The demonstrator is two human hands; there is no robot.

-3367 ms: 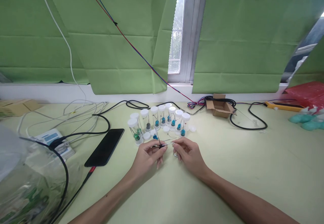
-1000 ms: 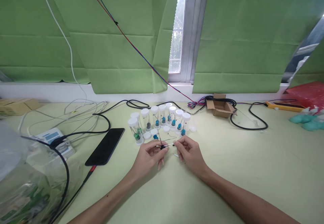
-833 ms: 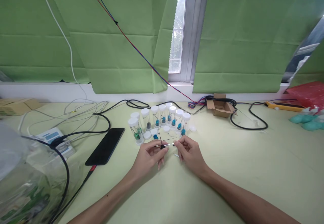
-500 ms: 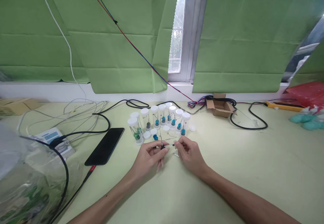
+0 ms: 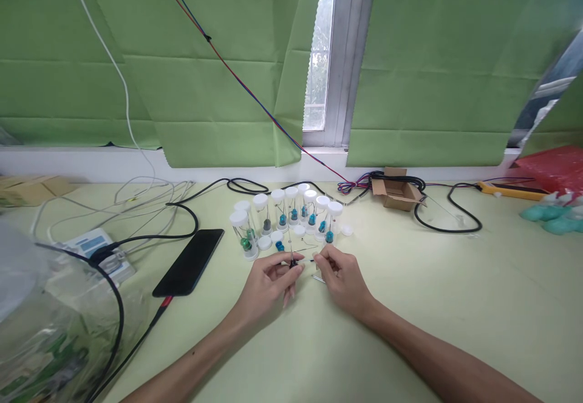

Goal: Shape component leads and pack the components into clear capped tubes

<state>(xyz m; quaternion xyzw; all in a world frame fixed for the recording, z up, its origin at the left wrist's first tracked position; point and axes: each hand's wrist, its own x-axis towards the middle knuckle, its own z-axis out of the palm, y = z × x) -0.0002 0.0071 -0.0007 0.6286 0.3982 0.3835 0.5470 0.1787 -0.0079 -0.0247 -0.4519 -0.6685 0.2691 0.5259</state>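
my left hand [image 5: 268,281] rests low on the table, thumb and forefinger pinched on a small black bead [image 5: 293,264]. my right hand [image 5: 342,277], at its 3 o'clock, nips the thin wire [image 5: 306,261] sticking out of it. capped vials [image 5: 285,218] crowd close at 12 o'clock, with a phone [image 5: 189,262] at 9.

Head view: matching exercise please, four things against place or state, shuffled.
1 left hand
2 right hand
3 phone
4 cardboard box

a flat, left of the vials
b pinching a thin wire
c back of the table, beside black cable
d pinching a small black part

Pairs: 1-d, 2-b, 3-a, 4-c
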